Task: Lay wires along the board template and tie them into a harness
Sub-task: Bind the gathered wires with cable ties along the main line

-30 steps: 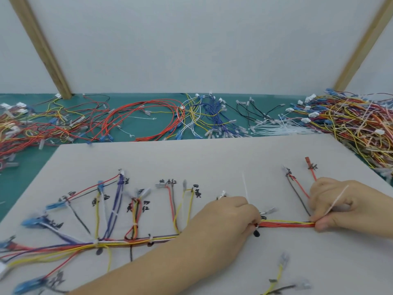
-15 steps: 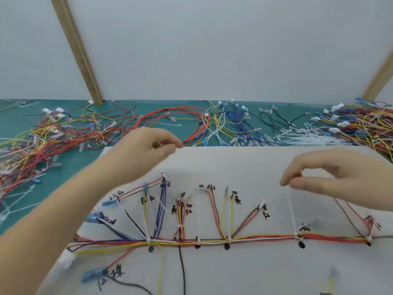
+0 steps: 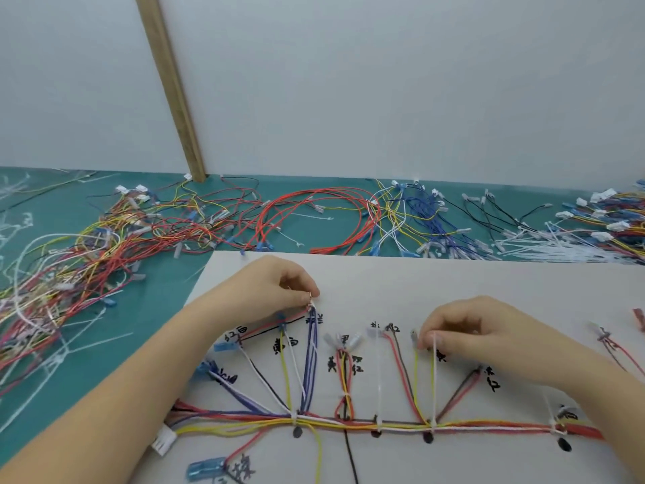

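A grey board template (image 3: 436,284) with black handwritten labels carries the harness, whose main trunk (image 3: 401,425) of red, yellow and white wires runs left to right. Branches fan upward from it. White cable ties (image 3: 378,389) bind the trunk at several black dots. My left hand (image 3: 275,288) pinches the top end of the blue-purple branch (image 3: 311,361). My right hand (image 3: 467,330) pinches the upright tail of a white cable tie (image 3: 434,379) next to a yellow branch wire (image 3: 416,382).
Loose red, yellow, blue and black wires (image 3: 314,218) lie heaped on the green mat (image 3: 153,309) behind and left of the board. A pile of white cable ties (image 3: 558,242) sits at back right. A wooden strut (image 3: 171,89) leans against the wall.
Both hands have dropped from above the board onto the branches: the left now pinches the blue-purple branch end, the right has shifted left to another tie tail. The view has panned left.
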The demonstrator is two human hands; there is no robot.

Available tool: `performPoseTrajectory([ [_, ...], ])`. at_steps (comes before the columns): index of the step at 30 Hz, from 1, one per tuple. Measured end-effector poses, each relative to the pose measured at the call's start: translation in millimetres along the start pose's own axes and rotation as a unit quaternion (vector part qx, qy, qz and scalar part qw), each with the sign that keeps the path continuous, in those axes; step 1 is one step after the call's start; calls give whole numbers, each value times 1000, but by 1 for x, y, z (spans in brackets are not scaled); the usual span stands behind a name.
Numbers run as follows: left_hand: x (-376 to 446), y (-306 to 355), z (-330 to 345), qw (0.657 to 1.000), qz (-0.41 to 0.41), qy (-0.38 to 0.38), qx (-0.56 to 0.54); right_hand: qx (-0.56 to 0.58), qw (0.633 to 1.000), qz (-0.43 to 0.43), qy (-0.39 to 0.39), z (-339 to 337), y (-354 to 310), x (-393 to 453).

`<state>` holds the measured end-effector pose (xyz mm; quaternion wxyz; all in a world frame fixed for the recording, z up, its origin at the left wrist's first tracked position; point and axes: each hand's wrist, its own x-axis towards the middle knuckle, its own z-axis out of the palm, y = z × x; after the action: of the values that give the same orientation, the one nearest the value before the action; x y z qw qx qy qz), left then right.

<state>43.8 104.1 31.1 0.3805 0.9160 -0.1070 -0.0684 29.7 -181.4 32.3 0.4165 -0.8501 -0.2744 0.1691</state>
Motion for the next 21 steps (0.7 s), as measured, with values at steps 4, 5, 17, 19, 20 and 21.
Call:
performPoseTrajectory([
  [4,1,-1,1,1000,6,2,-19,-24,1000,3,7,4,-1,0],
  [5,0,-1,0,999,5,-6,-39,-24,1000,4,6,3,-2,-1],
  [17,-5,0,-12,994,-50,-60,-73,-35,999,25,10,4,-4,-2],
  [19,-10,0,-25,992,-63,-105,-24,-32,999,29,10,5,-4,-2],
  [20,-13,0,-31,990,-65,-127,13,-32,999,30,11,5,-4,-2],
  [21,-15,1,-33,987,-65,-141,41,-34,999,29,12,4,-4,-2],
])
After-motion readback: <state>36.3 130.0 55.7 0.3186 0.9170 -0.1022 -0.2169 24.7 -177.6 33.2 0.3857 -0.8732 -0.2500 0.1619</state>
